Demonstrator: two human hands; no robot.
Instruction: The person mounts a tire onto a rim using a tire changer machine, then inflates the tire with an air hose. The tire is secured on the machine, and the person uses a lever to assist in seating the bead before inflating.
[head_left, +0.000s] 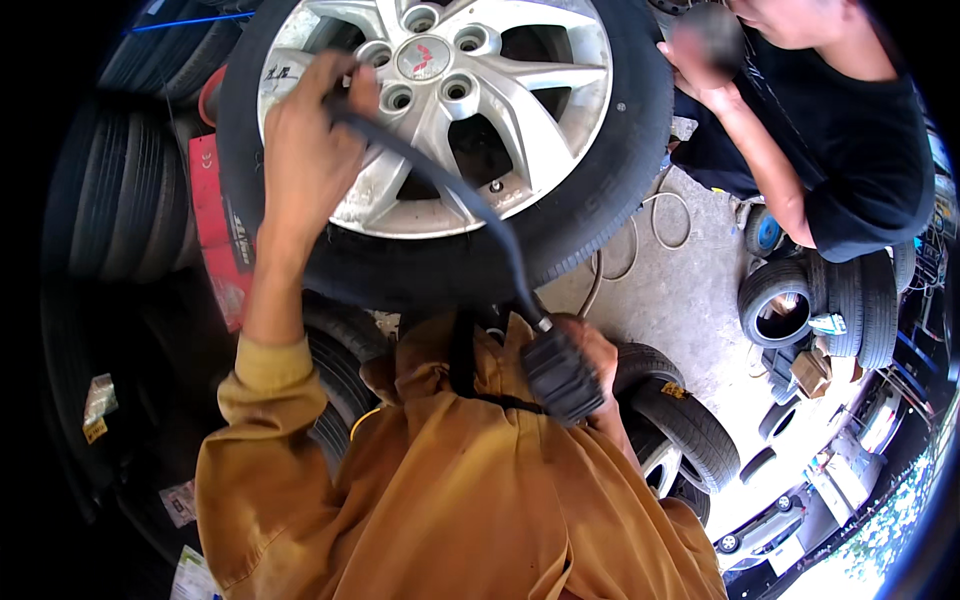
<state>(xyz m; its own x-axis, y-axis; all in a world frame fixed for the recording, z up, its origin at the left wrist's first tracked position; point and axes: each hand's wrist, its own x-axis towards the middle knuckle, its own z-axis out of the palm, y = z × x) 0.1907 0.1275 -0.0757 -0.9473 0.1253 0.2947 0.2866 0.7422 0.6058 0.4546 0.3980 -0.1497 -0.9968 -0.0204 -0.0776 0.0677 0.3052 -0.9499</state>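
A car wheel with a silver multi-spoke alloy rim (515, 140) and a black tire (440, 270) lies face up before me. My left hand (315, 145), blurred by motion, is closed around the far end of a black hose (455, 185) above the rim's left side. That hose curves across the wheel to a boxy, ribbed black tire inflator (562, 378) close to my waist. My right hand (602, 360) grips the inflator; its fingers are partly hidden behind it. A small valve stem (497, 186) shows at the rim's near edge, away from both hands.
Red equipment (222, 230) stands left of the wheel, beside stacked tires (130, 195). At the far right a co-worker (860, 160) holds a blurred, dark rounded object (708, 45). Loose hose (672, 220) lies on the concrete floor (690, 290). More tires (780, 300) stand at right.
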